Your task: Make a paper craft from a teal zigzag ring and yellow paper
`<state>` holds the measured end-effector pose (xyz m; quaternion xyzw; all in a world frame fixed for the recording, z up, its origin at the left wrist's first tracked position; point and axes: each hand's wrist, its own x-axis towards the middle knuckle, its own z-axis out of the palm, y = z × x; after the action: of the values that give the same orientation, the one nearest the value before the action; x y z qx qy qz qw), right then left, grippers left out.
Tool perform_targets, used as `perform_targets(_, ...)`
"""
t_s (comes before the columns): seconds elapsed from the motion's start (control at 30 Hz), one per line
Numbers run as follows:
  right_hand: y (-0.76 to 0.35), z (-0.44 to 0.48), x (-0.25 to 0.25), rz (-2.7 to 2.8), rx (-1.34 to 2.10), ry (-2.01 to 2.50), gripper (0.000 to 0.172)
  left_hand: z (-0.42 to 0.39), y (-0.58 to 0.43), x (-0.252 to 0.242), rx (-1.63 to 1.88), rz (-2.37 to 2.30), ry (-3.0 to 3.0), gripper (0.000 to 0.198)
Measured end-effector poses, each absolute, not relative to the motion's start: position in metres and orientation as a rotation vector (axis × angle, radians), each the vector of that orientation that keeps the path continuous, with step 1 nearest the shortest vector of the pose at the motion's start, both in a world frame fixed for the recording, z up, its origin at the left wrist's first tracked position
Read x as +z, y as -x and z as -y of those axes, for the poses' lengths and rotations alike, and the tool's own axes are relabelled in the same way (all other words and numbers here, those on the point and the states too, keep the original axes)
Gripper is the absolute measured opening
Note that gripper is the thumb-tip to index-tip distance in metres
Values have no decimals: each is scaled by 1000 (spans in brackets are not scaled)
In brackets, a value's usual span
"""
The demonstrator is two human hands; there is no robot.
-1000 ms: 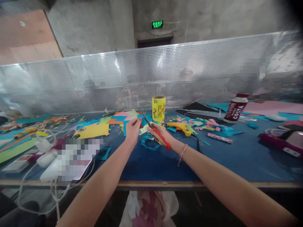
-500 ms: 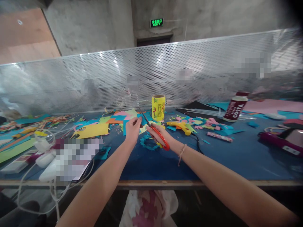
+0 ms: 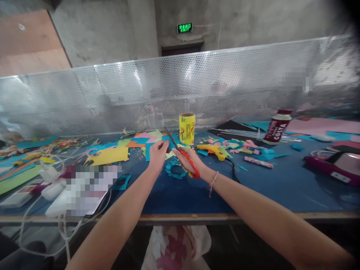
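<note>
My right hand [image 3: 189, 160] is closed around the red handles of a pair of scissors [image 3: 193, 167]. The dark blades point up and to the left, towards my left fingertips. Thumb and fingers pinched, my left hand [image 3: 158, 153] holds what looks like a small piece of blue paper [image 3: 171, 144], mostly hidden by the fingers and blades. On the table just below both hands lies a ring of fringed blue paper [image 3: 173, 174]. A yellow cardboard roll [image 3: 187, 129] stands upright behind the scissors. To the right of it is a yellow glue gun [image 3: 213, 150] with a black cord.
Coloured paper sheets [image 3: 109, 156] and scraps [image 3: 247, 145] spread over the blue table [image 3: 202, 200]. A maroon bottle [image 3: 278, 127] and purple device [image 3: 332, 165] are at right. White cables [image 3: 24, 228] hang over the left front edge. A perforated metal screen [image 3: 118, 90] runs behind.
The view has shifted very slightly. Both hands, the scissors and the paper keep nearly the same positions.
</note>
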<state>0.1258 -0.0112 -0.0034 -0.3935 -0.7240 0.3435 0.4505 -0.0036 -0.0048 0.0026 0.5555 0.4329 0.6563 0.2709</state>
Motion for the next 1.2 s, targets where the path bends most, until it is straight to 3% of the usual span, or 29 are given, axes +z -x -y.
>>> perform_targets(0.3,-132,1,-6,1707,938,946,32,-6,8,1,1806,-1038,-1193,27)
perform_targets(0.57,-136,-2,-6,1965,694,1064,29,-8,8,2,1827,-996,-1130,26)
perform_targets(1.2,-134,1,-5,2039,576,1105,31,-1,4,9,1759,-863,-1008,30)
